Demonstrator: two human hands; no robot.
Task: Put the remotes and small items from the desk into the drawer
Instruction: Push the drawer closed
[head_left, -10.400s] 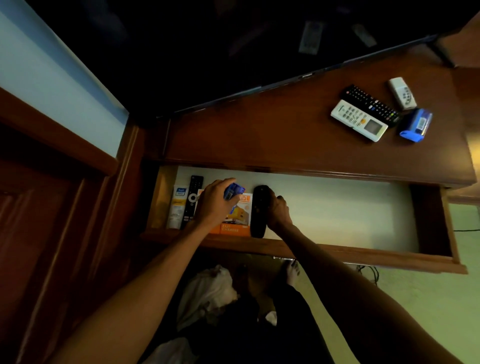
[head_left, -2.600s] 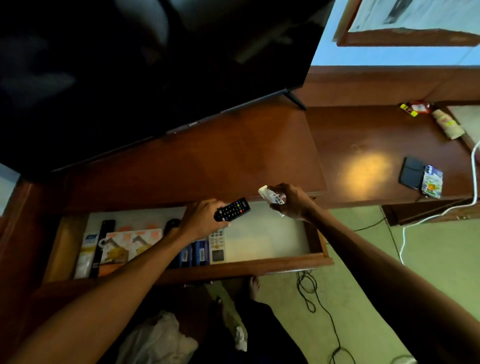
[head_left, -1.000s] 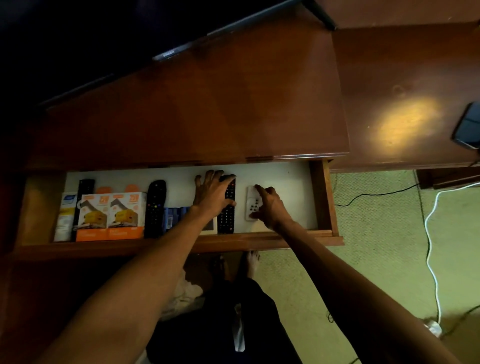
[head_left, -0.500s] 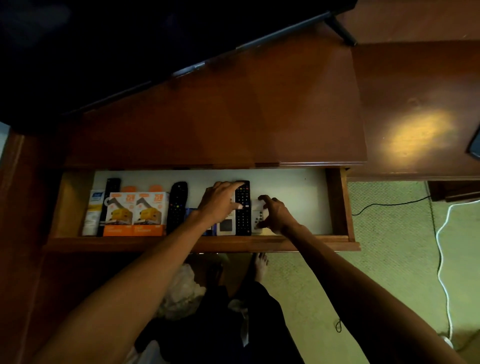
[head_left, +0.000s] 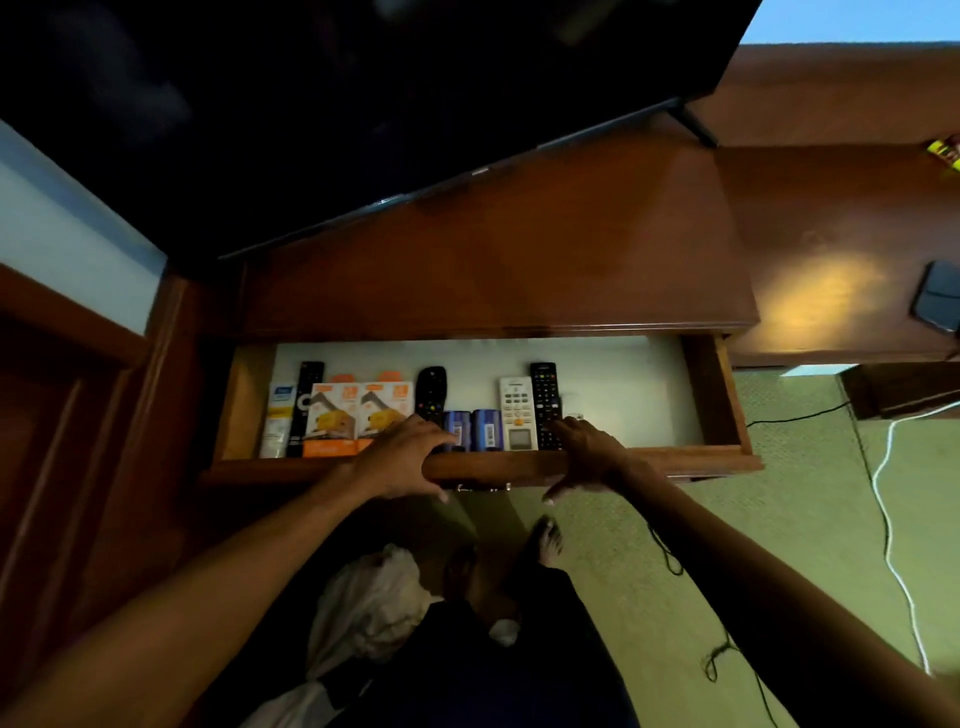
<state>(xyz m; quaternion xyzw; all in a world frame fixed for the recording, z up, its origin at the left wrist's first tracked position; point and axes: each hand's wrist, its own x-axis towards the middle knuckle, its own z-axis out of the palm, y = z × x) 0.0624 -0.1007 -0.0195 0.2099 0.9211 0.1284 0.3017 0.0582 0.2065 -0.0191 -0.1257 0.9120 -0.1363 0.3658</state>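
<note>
1. Now both hands sit on the front rail of the open drawer (head_left: 717, 395), which is pulled out from under the wooden desk (head_left: 519, 260).
2. Left hand (head_left: 402, 457): fingers spread and draped over the rail, fingertips reaching just inside the drawer near the blue items, thumb hanging below the front edge; it holds nothing.
3. Right hand (head_left: 587, 457): likewise spread across the rail, fingertips touching the near end of the black remote (head_left: 544, 400), thumb pointing down in front of the drawer face; it grips no object.
4. The two hands are apart, with a stretch of bare rail between them.
5. Inside the drawer, from left to right: a white tube (head_left: 278, 421), a slim black remote (head_left: 306, 400), two orange-and-white boxes (head_left: 358, 415) side by side, a rounded black remote (head_left: 431, 392), two small blue items (head_left: 472, 428) standing next to each other, a white remote (head_left: 517, 413) with a small screen, then the black remote touching its side.
6. Right of the black remote the pale drawer floor is bare, apart from a small pale object just beside the right hand, too hidden to identify.
7. A dark flat object (head_left: 937, 304) lies on the desk's far right section, and a television (head_left: 363, 104) stands above the desk.
</note>
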